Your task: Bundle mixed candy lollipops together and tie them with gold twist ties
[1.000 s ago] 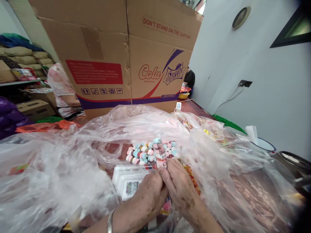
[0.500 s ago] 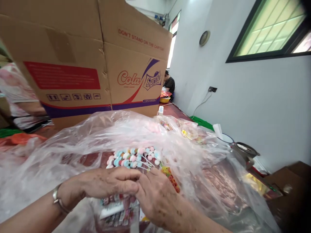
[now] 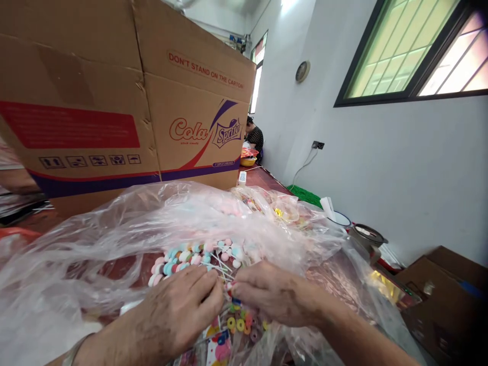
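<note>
My left hand [image 3: 175, 307] is closed, thumb and fingers pressed together over the candy pile; what they grip is hidden. Facing it, my right hand [image 3: 272, 292] has its fingers curled together beside a small colourful piece that I cannot make out. Just beyond both hands lie candy sticks [image 3: 183, 259] with pink, blue and white balls on white sticks. Below the right hand are ring-shaped gummies [image 3: 241, 324] in yellow, orange and red. A printed packet [image 3: 219, 349] shows between my forearms. Clear plastic sheeting [image 3: 152, 218] surrounds the candies.
A large cardboard carton [image 3: 190, 96] stands across the table behind the plastic. Another person [image 3: 254, 136] sits by the wall, and part of a person shows at far left. To the right are a round lidded pot [image 3: 368, 235] and an open brown box [image 3: 446, 300].
My hands, together before, have drawn apart, the left moving nearer and left, the right to the right. Ring gummies and a printed packet now show between them. The view has turned right.
</note>
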The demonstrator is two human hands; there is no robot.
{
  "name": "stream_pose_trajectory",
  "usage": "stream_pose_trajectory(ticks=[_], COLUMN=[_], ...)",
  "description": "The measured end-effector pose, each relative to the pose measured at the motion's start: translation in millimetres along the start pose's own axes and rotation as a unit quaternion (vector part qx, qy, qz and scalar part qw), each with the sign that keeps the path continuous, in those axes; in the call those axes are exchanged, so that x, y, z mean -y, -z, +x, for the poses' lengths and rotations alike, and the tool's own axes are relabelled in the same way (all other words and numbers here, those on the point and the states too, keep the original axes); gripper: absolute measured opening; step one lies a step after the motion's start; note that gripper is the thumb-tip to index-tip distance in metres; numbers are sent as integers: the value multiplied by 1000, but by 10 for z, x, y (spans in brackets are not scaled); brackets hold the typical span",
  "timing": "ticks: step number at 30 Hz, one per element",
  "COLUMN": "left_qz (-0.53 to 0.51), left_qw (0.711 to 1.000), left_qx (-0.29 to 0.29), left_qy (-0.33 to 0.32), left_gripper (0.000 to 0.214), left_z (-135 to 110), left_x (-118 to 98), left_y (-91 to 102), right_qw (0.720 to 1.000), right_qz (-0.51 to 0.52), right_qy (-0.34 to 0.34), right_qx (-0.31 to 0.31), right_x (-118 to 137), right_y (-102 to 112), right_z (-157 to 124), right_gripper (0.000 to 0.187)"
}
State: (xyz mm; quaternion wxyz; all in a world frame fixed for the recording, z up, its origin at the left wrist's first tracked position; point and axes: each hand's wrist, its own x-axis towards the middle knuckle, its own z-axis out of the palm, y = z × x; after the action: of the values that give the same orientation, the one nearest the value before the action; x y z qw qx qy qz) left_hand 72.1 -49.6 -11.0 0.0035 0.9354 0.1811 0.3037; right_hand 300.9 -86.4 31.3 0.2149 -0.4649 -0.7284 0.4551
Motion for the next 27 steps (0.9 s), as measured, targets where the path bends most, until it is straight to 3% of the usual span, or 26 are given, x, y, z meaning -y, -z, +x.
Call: stream_pose_trajectory(ticks=[2,3,5,6,7,9,13,19,27], left_qz=[-41,-68,-129,-163,-197,-254,-319,-363,-427], left_qw=[998,993,973,958,941,911,859,831,772], left_qx=[-22,-30,-35,-38,-37,-30,-24,-29,-73], left_qy=[49,90,189,234,272,325,399,421,466], left_gripper=[26,24,20,20,21,24,25,22,24], left_z=[6,-2,-43,-73,-106,-167,-234,-282,-279], left_x=[23,31,30,18,1,-49,-153,-160,-140], left_y=[19,30,49,57,62,64,59,56,36], right_qw=[988,964,862,814,802,789,779,777,753], right_qz=[-69,-128,-333,-427,-451,-485,-523,-560,-598], right_qy=[32,24,-46,-93,-118,-159,-205,-220,-207], right_qx=[-131,-233,-380,-383,-374,-342,-281,-186,-177], right_x=[-96,-191,-452,-602,-752,-1020,-1335,-1493,-1447], right_y=[313,496,859,1014,1141,1302,1405,1509,1405], right_z=[-17,1,85,142,204,328,527,685,678], right_gripper=[32,32,30,28,27,29,31,27,32])
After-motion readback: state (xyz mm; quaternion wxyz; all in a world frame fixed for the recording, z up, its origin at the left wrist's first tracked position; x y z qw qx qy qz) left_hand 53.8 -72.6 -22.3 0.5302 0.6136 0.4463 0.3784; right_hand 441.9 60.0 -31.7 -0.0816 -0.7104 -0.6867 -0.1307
